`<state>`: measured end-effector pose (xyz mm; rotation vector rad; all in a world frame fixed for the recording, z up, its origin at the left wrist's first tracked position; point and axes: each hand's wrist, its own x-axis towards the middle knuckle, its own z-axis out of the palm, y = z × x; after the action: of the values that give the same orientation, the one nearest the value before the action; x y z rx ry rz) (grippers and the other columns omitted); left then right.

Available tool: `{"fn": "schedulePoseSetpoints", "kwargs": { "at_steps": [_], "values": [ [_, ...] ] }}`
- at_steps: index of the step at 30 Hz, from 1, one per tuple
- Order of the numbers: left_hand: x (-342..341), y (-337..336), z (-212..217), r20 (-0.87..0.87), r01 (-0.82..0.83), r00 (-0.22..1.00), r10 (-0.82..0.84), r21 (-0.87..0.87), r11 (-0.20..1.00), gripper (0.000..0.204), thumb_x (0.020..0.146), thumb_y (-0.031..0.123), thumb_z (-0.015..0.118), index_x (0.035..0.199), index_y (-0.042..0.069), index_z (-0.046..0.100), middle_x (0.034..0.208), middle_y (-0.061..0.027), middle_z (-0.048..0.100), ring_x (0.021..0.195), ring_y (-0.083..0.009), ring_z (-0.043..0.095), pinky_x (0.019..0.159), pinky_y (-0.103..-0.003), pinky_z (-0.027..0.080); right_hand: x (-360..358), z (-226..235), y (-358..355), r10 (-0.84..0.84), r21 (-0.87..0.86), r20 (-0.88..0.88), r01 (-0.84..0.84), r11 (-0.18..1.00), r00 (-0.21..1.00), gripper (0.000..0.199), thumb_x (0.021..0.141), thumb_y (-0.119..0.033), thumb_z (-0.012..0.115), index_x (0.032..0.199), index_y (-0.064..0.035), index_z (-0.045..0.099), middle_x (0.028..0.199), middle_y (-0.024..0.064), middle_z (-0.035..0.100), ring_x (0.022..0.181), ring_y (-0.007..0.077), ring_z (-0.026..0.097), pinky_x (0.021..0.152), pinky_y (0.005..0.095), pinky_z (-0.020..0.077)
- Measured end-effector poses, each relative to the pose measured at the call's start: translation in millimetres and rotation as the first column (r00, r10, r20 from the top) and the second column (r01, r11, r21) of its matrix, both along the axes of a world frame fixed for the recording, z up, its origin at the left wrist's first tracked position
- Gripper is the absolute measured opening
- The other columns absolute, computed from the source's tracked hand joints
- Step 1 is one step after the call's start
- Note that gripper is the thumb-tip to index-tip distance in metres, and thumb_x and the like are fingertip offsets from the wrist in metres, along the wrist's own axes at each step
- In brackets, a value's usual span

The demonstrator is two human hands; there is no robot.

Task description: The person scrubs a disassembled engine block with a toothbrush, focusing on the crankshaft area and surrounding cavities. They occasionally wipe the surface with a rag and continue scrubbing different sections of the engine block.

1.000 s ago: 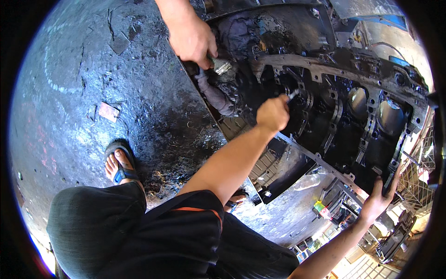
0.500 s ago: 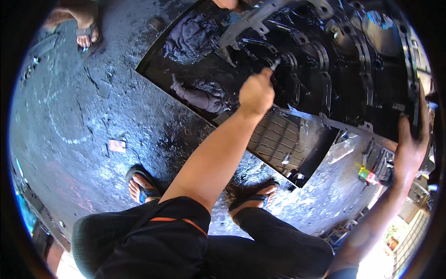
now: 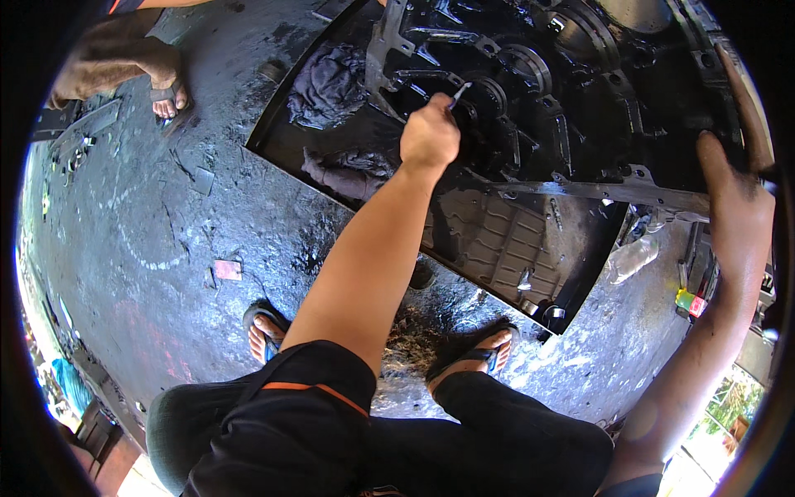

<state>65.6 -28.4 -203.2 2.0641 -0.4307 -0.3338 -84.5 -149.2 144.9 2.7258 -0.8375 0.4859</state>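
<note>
A black, greasy engine block [image 3: 580, 108] lies in a shallow black metal tray [image 3: 497, 240] on the oily floor. My left hand [image 3: 429, 134] is closed around a thin metal tool [image 3: 460, 94], whose tip points at a round opening near the block's left end. My right hand [image 3: 733, 199] is at the far right, its fingers pressed over the block's outer edge. Two dark rags [image 3: 331, 74] [image 3: 348, 170] lie in the tray, left of my left hand.
My sandalled feet [image 3: 265, 327] [image 3: 476, 352] stand on the wet floor just before the tray. Another person's sandalled foot [image 3: 166, 91] is at the top left, with loose tools [image 3: 83, 141] nearby. A clear plastic bottle [image 3: 629, 257] lies at the tray's right corner.
The view has swung so the block now sits higher and to the right. Another person's hand at the block a second ago is out of view. My left hand keeps the tool at the block.
</note>
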Motion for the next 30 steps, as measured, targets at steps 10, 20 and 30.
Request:
{"fn": "schedulePoseSetpoints", "kwargs": {
  "at_steps": [10, 20, 30],
  "values": [
    [20.7, 16.6, 9.1, 0.018, 0.214, 0.976, -0.218, 0.136, 0.967, 0.027, 0.098, 0.019, 0.058, 0.121, 0.017, 0.071, 0.104, -0.0259, 0.074, 0.1, -0.0477, 0.072, 0.093, -0.056, 0.057, -3.8, -2.4, -13.1, 0.108, 0.056, 0.056, -0.111, 0.992, 0.993, 0.056, 0.095, -0.02, 0.071, 0.15, -0.0157, 0.061, 0.134, 0.0176, 0.07, 0.117, 0.03, 0.072, 0.106, 0.0389, 0.0556],
    [-4.1, 15.3, 15.9, -0.101, 0.519, 0.855, -0.509, 0.215, 0.827, 0.029, 0.098, 0.019, 0.054, 0.123, 0.016, 0.069, 0.104, -0.0262, 0.075, 0.103, -0.0467, 0.072, 0.093, -0.056, 0.057, -10.5, -4.2, -23.4, -0.013, 0.02, 0.026, 0.012, 1.0, 1.0, 0.062, 0.093, -0.027, 0.073, 0.152, -0.0195, 0.058, 0.142, 0.0189, 0.066, 0.127, 0.0329, 0.068, 0.109, 0.043, 0.0542],
    [-5.5, 36.5, -19.4, 0.185, 0.443, 0.874, -0.449, 0.075, 0.893, 0.015, 0.1, 0.016, 0.062, 0.112, 0.012, 0.07, 0.081, -0.0242, 0.071, 0.075, -0.0463, 0.071, 0.066, -0.055, 0.057, -0.8, -4.1, -6.5, 0.082, -0.014, 0.036, -0.082, 0.997, 0.996, 0.06, 0.094, -0.024, 0.071, 0.152, -0.0208, 0.059, 0.143, 0.0172, 0.065, 0.128, 0.0308, 0.067, 0.108, 0.0418, 0.0549]
  ]
}}
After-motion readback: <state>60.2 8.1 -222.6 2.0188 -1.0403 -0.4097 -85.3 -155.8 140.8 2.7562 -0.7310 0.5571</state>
